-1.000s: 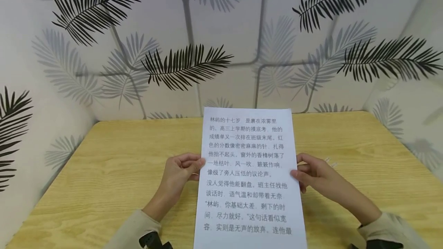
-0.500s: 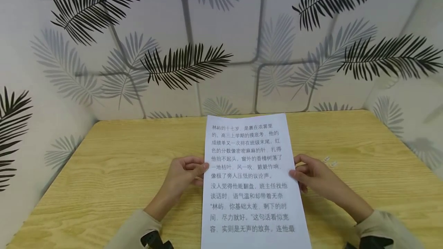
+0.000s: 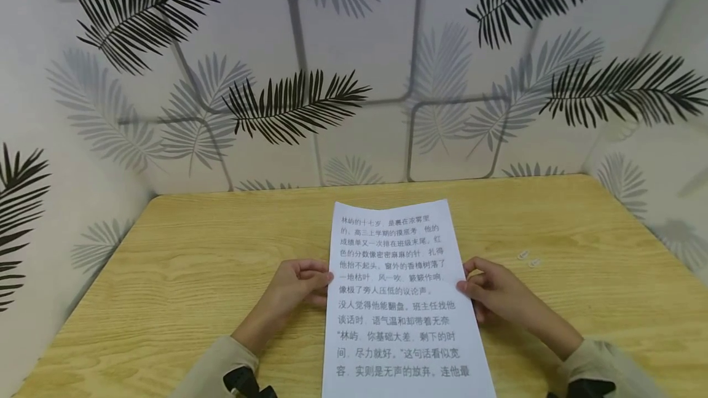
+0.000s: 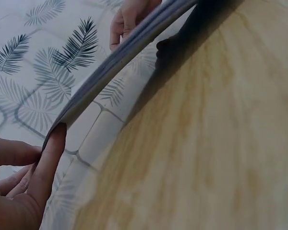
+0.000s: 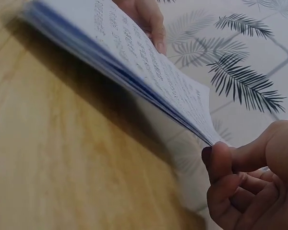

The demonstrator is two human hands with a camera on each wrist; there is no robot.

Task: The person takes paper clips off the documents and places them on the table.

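A stack of printed paper sheets (image 3: 398,312), covered in rows of Chinese text, is held up in front of the person above the table. My left hand (image 3: 295,290) pinches its left edge between thumb and fingers, and my right hand (image 3: 498,293) pinches the right edge. In the right wrist view several layers show along the side of the paper stack (image 5: 134,76), with the right thumb and fingertips at its edge. The left wrist view shows the underside of the paper stack (image 4: 93,88) bending between both hands. The top edge dips slightly in the middle.
Two small pale paper clips (image 3: 528,258) lie on the wooden table (image 3: 193,275), just beyond the right hand. Behind the table stands a wall (image 3: 354,134) with a leaf pattern. Black straps (image 3: 246,381) sit at the sleeves.
The paper stack has come lower and its top edge has tipped away from upright, now sagging in the middle. Both hands have moved down slightly with it, still gripping the edges.
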